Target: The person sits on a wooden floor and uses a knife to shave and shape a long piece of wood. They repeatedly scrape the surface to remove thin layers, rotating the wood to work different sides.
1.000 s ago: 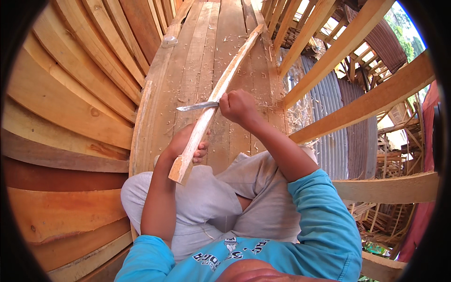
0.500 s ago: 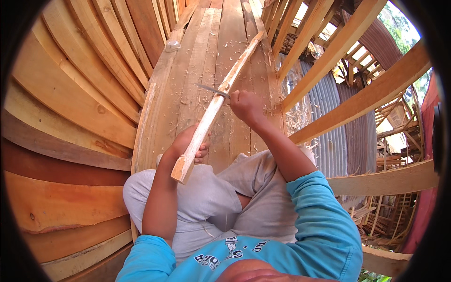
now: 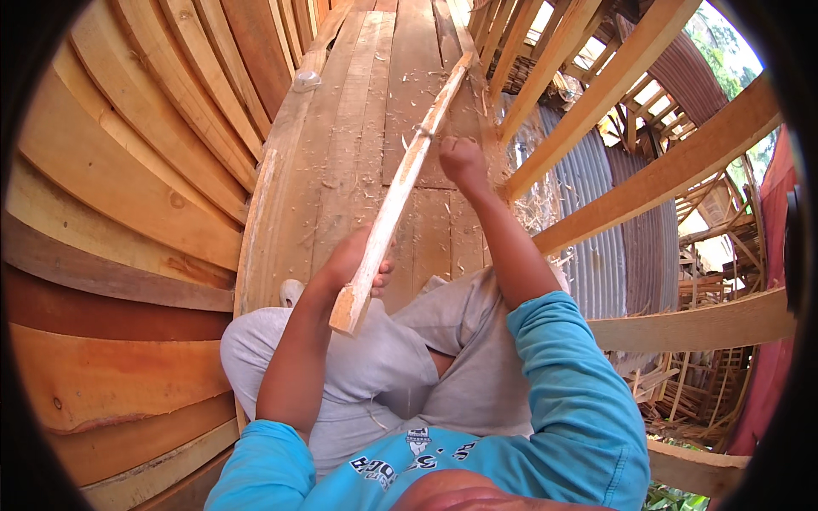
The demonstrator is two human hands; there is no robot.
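Observation:
A long, pale wooden stick (image 3: 398, 198), roughly squared at its near end, slants from above my lap up toward the far boards. My left hand (image 3: 358, 260) wraps round it from below, near that near end. Farther along, my right hand (image 3: 462, 160) is a fist just right of the stick, closed on a knife. Little of the knife shows now; a small dark edge (image 3: 423, 130) at the stick looks like part of its blade. Shaved marks run along the stick's upper face.
Wood shavings lie scattered over the plank floor (image 3: 349, 128). Upright boards (image 3: 128, 196) lean close along the left. Slanting wooden bars (image 3: 588, 106) and a corrugated metal sheet (image 3: 588, 196) are on the right. A small clear container (image 3: 307, 81) sits at the far left.
My right hand has moved away from me and to the right, farther up the stick. The stick's near end and my left hand have shifted slightly right.

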